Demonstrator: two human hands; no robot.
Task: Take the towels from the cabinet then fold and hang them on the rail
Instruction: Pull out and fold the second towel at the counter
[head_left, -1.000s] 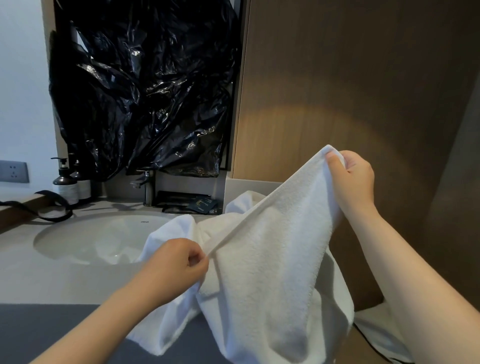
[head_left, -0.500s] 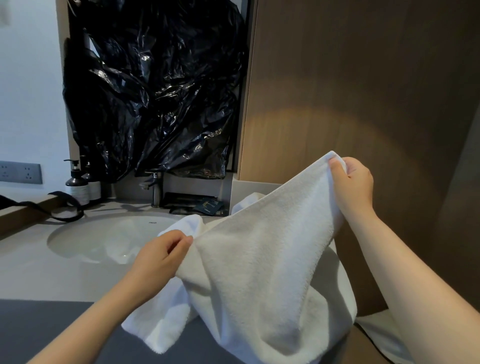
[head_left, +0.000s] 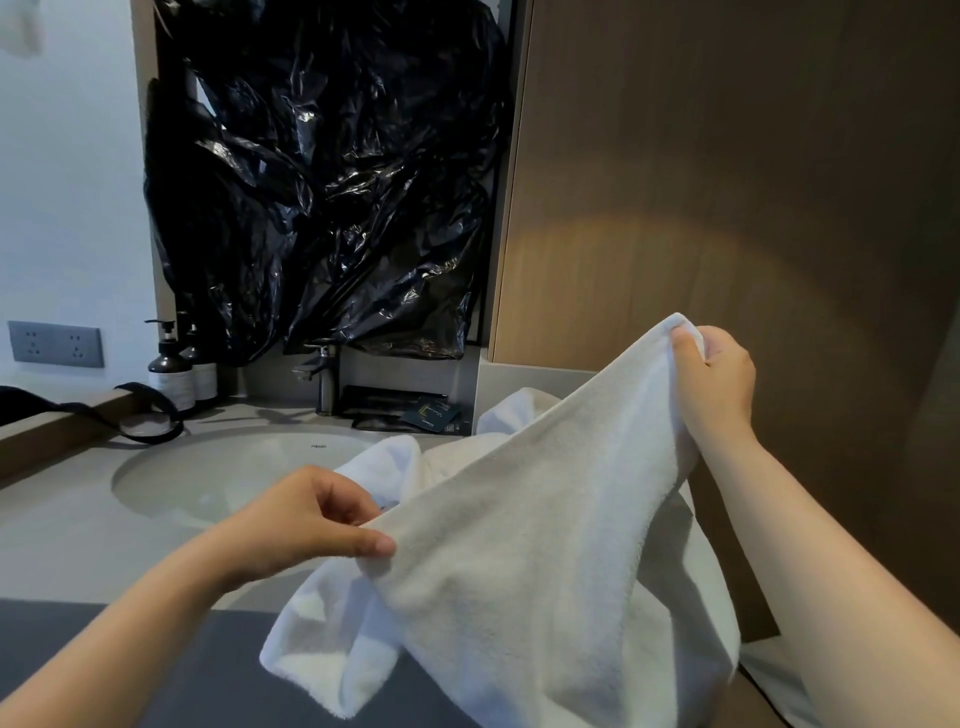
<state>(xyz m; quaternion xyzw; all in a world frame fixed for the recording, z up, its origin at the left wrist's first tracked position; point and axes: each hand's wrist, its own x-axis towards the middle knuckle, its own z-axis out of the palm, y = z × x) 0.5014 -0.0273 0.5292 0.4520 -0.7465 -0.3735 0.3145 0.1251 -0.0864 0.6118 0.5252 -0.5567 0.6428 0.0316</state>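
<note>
Bathroom sink (head_left: 218, 478) behind, both hands pinching white towel (head_left: 545, 545)

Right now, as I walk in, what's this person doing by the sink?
A person is spreading out a white towel in front of a bathroom basin. The right hand pinches one corner, raised beside the wood panel; the left hand pinches the edge lower down, by the basin. The cloth slopes between them and the rest hangs bunched below. It is not yet folded, and no rail is in view.
</note>
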